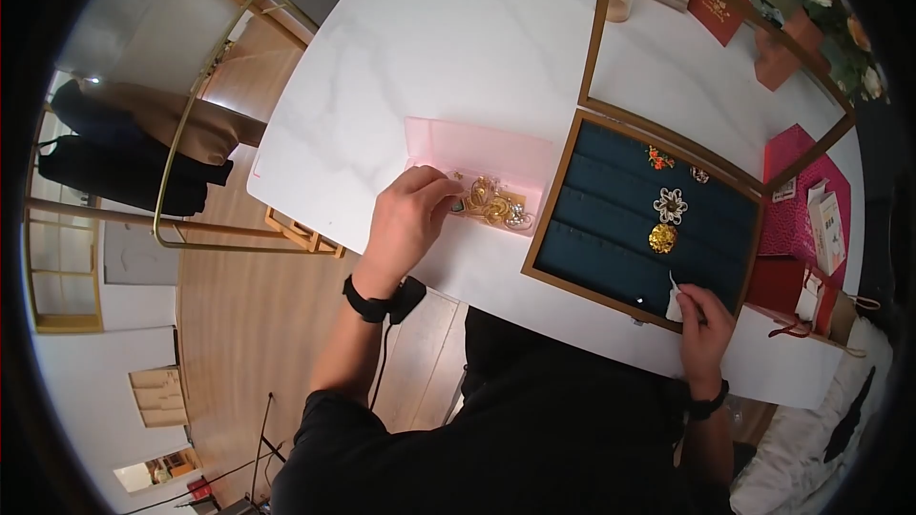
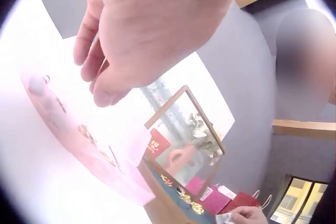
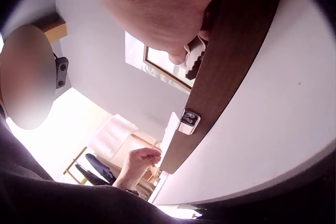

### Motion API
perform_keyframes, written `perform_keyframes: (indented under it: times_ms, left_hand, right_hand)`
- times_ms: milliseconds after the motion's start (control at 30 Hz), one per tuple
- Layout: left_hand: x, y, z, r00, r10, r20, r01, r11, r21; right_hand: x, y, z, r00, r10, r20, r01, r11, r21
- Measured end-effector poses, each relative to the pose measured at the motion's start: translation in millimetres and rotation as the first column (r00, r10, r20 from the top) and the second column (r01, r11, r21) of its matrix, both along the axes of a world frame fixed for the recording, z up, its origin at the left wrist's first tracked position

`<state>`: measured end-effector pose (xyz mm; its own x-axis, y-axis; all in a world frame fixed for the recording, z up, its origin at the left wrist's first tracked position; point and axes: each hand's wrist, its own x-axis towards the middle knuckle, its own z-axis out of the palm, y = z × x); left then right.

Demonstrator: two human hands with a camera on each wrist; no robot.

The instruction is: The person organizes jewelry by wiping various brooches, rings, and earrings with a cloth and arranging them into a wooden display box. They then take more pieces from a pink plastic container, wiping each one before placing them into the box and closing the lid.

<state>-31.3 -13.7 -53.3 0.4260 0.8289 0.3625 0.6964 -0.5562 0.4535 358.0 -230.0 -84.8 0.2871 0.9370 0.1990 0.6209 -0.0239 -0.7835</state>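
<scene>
In the head view the left hand [image 1: 403, 224] is at the left end of a pink box [image 1: 477, 140] that holds gold jewellery [image 1: 491, 205]; its thumb and fingertips are drawn together, and whether they pinch anything cannot be told. The right hand [image 1: 704, 329] pinches a white cloth-like piece [image 1: 674, 305] over the front edge of a wooden case [image 1: 596, 300] lined in dark teal. Inside the case lie a gold brooch [image 1: 662, 238], a white flower brooch [image 1: 671, 205], an orange one [image 1: 658, 158] and a small dark one. The right wrist view shows a grey piece [image 3: 195, 56] at the right fingers.
A mirrored lid [image 1: 687, 67] stands up behind the case. To the right are a magenta bag [image 1: 792, 191], a red bag [image 1: 778, 286] and white cards. A brass rack [image 1: 167, 181] with dark clothes stands left of the white table [image 1: 382, 48].
</scene>
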Motion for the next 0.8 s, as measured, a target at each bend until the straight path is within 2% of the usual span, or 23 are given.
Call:
perform_keyframes:
  times_ms: [100,133,200,267,433,533,600,633,700,733,800]
  left_hand:
    - [-5,11,-1,0.979,-0.131,-0.154,0.130,0.991,-0.012]
    - [-4,13,-2,0.980,-0.132,-0.150,0.131,0.991,-0.015]
    - [-2,20,-4,0.952,-0.234,-0.197,0.226,0.972,-0.060]
    - [1,24,-3,0.940,-0.263,-0.215,0.248,0.964,-0.095]
    - [-1,33,-5,0.917,-0.332,-0.221,0.294,0.937,-0.189]
    - [-4,35,-6,0.928,-0.355,-0.117,0.326,0.922,-0.210]
    - [-7,36,-6,0.957,-0.291,-0.014,0.272,0.908,-0.318]
    - [-9,38,-4,0.956,-0.292,-0.011,0.274,0.909,-0.316]
    - [-13,42,0,0.964,-0.222,0.146,0.266,0.801,-0.537]
    - [-15,43,-4,0.964,-0.221,0.148,0.266,0.802,-0.535]
    - [-19,47,-13,0.935,-0.117,0.334,0.303,0.752,-0.585]
  right_hand:
    - [-2,2,-8,1.000,-0.025,-0.014,0.025,1.000,-0.012]
    - [0,1,-16,0.997,-0.058,-0.052,0.057,0.998,-0.014]
    - [3,-1,-24,0.992,-0.093,-0.087,0.092,0.996,-0.018]
    - [5,-3,-26,0.965,-0.124,-0.230,0.120,0.992,-0.030]
    - [6,-1,-24,0.952,-0.127,-0.278,0.124,0.992,-0.028]
    - [6,-1,-22,0.950,-0.127,-0.285,0.117,0.992,-0.052]
    - [7,-2,-21,0.951,-0.127,-0.283,0.114,0.992,-0.063]
    - [8,-2,-22,0.946,-0.128,-0.298,0.109,0.991,-0.079]
    - [9,-2,-23,0.942,-0.126,-0.309,0.102,0.990,-0.092]
    - [10,-2,-24,0.943,-0.130,-0.305,0.107,0.990,-0.091]
    - [10,-1,-25,0.945,-0.130,-0.301,0.111,0.991,-0.081]
